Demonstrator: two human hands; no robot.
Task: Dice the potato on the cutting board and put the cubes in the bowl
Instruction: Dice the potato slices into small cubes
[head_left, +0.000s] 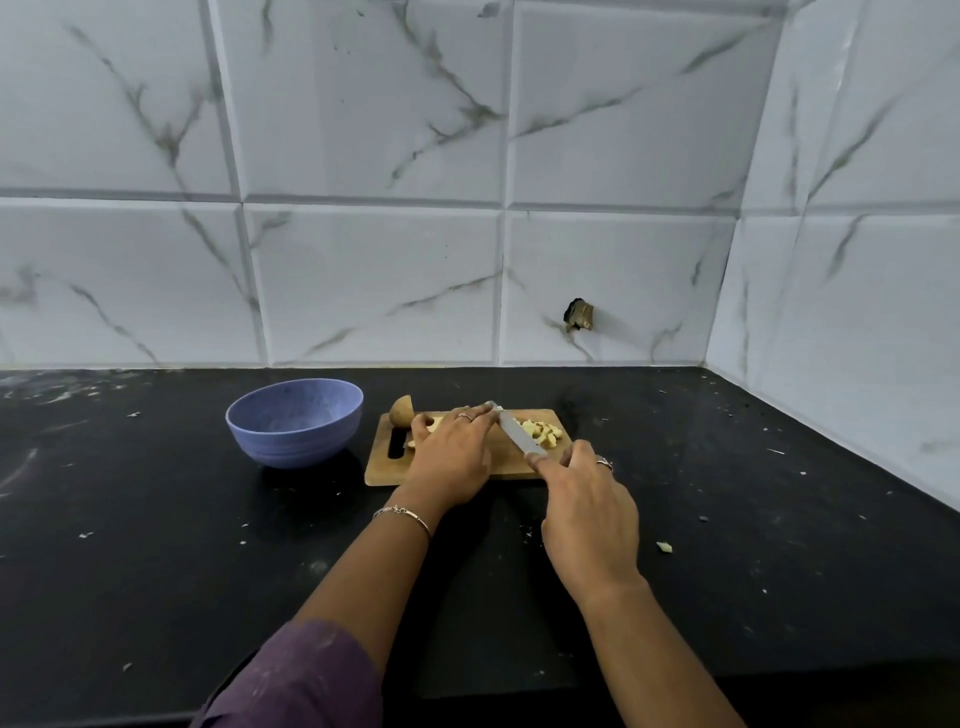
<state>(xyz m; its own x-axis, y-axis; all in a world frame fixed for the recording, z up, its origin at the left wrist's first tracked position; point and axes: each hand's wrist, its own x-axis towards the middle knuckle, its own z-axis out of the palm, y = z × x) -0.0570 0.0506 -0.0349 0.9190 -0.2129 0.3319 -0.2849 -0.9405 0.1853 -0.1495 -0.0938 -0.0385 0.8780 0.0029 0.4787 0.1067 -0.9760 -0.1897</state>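
A wooden cutting board lies on the black counter. My left hand lies over potato pieces on the board, fingers stretched forward on them; most of what it covers is hidden. My right hand grips the handle of a knife, whose blade runs along my left fingertips. A pile of pale potato cubes sits on the board's right side. A brown potato half stands at the board's far left corner. The blue bowl stands left of the board; what its inside shows holds nothing.
The black counter carries scattered crumbs and one stray potato bit to the right of my right hand. A marble-tiled wall runs behind and along the right side, with a dark hole in one tile.
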